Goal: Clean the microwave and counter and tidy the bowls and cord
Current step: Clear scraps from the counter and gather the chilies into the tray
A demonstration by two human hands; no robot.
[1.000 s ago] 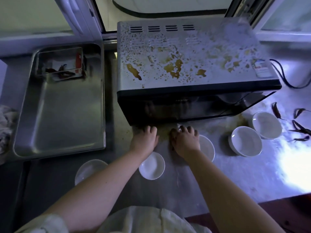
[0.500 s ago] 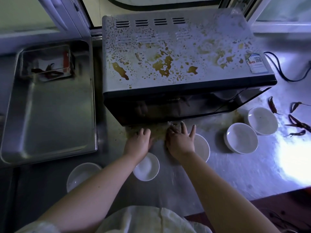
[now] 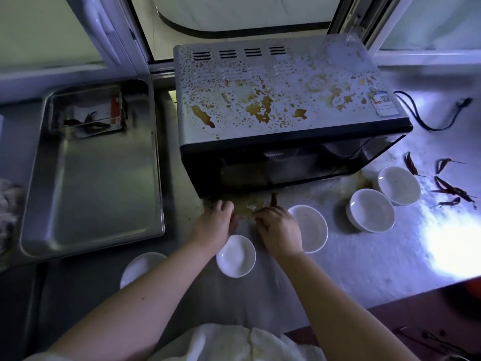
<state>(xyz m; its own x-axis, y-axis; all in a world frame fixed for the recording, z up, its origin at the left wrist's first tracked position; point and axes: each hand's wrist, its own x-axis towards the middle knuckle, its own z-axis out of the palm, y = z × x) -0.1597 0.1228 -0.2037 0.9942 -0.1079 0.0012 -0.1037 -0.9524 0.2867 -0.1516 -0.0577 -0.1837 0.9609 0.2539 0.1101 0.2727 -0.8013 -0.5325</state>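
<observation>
The microwave stands at the back of the counter, its silver top spattered with brown sauce. A brown spill spreads on the counter along its front edge. My left hand rests at the spill with fingers curled and nothing seen in it. My right hand is beside it, fingertips pinched on a dried chili that sticks up. Several white bowls lie around: one between my wrists, one by my right hand, two further right. The black cord trails right of the microwave.
A large steel tray sits on the left with a smaller tray of chilies in its far corner. Another white bowl lies near the front left. Loose dried chilies lie at the right. A crumpled cloth is at the far left edge.
My right hand's fingers were spread flat on the spill; they have now closed, and a dried chili shows at the fingertips. My left hand stays in place.
</observation>
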